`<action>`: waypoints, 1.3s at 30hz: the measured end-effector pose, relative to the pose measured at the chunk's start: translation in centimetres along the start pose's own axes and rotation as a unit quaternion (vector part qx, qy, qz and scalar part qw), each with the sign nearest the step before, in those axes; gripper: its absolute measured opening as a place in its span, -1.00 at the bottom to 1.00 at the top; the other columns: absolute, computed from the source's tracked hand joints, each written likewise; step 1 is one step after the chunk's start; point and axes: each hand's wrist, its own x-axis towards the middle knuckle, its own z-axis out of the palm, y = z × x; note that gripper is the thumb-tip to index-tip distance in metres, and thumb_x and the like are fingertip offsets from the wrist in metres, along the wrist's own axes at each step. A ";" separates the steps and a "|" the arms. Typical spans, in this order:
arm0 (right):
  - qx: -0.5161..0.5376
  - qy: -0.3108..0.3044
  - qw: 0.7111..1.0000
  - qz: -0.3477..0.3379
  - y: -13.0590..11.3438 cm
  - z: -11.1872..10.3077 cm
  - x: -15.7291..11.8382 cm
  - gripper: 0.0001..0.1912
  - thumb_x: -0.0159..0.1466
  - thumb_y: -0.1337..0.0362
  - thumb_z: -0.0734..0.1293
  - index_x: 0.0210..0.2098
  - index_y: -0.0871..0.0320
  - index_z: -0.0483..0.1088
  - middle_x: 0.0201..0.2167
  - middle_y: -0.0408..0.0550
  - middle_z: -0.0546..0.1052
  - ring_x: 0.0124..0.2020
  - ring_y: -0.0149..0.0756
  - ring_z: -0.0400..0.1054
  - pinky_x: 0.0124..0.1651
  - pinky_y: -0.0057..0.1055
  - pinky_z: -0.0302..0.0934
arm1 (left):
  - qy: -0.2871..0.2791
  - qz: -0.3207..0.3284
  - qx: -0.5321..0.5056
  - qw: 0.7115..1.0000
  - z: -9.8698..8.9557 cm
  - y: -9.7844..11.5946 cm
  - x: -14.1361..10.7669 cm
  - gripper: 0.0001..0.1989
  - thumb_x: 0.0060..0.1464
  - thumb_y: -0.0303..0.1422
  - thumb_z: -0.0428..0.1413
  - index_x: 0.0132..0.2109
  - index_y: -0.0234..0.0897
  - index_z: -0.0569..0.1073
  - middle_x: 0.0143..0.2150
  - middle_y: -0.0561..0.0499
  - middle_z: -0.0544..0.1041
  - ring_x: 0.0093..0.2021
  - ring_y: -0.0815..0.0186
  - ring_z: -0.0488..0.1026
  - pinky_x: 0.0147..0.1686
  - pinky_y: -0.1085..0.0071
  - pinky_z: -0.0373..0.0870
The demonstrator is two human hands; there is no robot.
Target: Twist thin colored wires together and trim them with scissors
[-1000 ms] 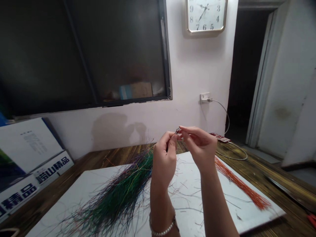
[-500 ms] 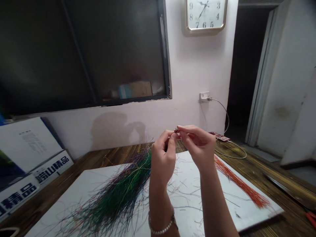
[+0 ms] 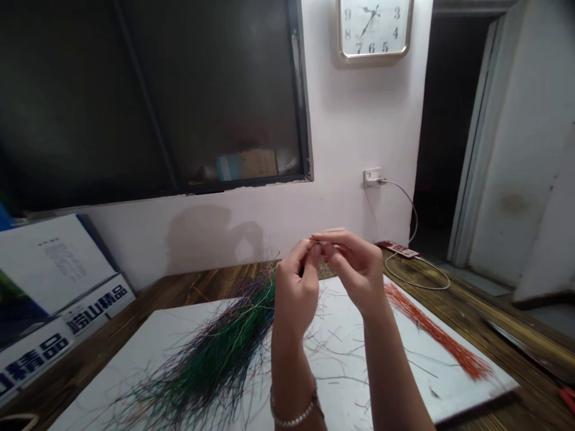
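Both hands are raised above the white board, fingertips meeting. My left hand [image 3: 296,290], with a beaded bracelet on its wrist, is closed with thumb and forefinger pinching thin dark wires [image 3: 320,242]. Only short ends of these wires show; the fingers hide the rest. My right hand [image 3: 357,269] is closed on the same ends, its forefinger laid over them and its thumb just beneath. Left of the hands lies a large loose bundle of green, purple and blue wires [image 3: 224,347]. A narrower bundle of orange wires [image 3: 440,335] lies on the right.
The white board [image 3: 117,359] rests on a dark wooden table [image 3: 476,299], with loose wire scraps scattered over it. Printed boxes [image 3: 58,263] stand at the left. A red-and-white object [image 3: 399,249] with a cable lies behind my right hand. Red handles [image 3: 566,396] show at the right edge.
My right hand has shifted slightly left, its forefinger now reaching over the dark wire ends, which stuck up more before. My left hand has hardly moved.
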 end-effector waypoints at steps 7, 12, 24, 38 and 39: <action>0.000 0.013 1.000 0.022 -0.7 0.6 0.0 -0.72 0.21 0.44 0.23 -0.14 0.10 0.46 -0.27 -0.07 0.51 -0.31 -0.36 0.39 -0.31 -0.36 0.29 | 0.023 0.004 -0.015 1.000 0.0 0.3 -0.1 -0.78 0.22 -0.29 -0.02 -0.37 -0.28 0.36 -0.50 0.09 0.19 -0.47 0.43 0.10 -0.49 0.46 0.10; -0.003 0.017 1.000 0.014 -1.1 0.6 0.0 -0.74 0.21 0.44 0.24 -0.16 0.12 0.46 -0.23 -0.05 0.52 -0.32 -0.37 0.39 -0.31 -0.36 0.30 | 0.043 0.019 -0.009 0.999 0.4 0.6 -0.1 -0.78 0.21 -0.30 -0.01 -0.38 -0.28 0.37 -0.52 0.10 0.20 -0.49 0.44 0.10 -0.51 0.47 0.09; 0.033 0.096 0.994 -0.033 -2.0 1.4 0.0 -0.80 0.13 0.46 0.35 -0.31 0.06 0.53 -0.33 -0.11 0.58 -0.30 -0.33 0.47 -0.45 -0.44 0.36 | 0.099 0.107 0.003 0.989 0.9 2.0 -0.6 -0.78 0.21 -0.37 -0.01 -0.42 -0.27 0.37 -0.59 0.14 0.20 -0.58 0.46 0.07 -0.60 0.49 0.04; 0.019 0.121 0.991 -0.048 -2.1 1.5 -0.1 -0.75 0.10 0.53 0.34 -0.32 0.07 0.49 -0.37 -0.17 0.58 -0.44 -0.41 0.46 -0.43 -0.43 0.41 | 0.107 0.110 0.051 0.987 1.1 2.3 -0.9 -0.78 0.23 -0.37 -0.03 -0.38 -0.27 0.40 -0.54 0.11 0.34 -0.54 0.48 0.21 -0.56 0.53 0.17; 0.012 0.120 0.992 -0.048 -2.1 1.5 -0.1 -0.76 0.11 0.52 0.34 -0.32 0.07 0.48 -0.37 -0.17 0.58 -0.44 -0.40 0.46 -0.42 -0.42 0.42 | 0.104 0.110 0.054 0.987 1.0 2.3 -0.9 -0.78 0.23 -0.36 -0.03 -0.37 -0.27 0.40 -0.54 0.11 0.33 -0.54 0.48 0.21 -0.56 0.53 0.17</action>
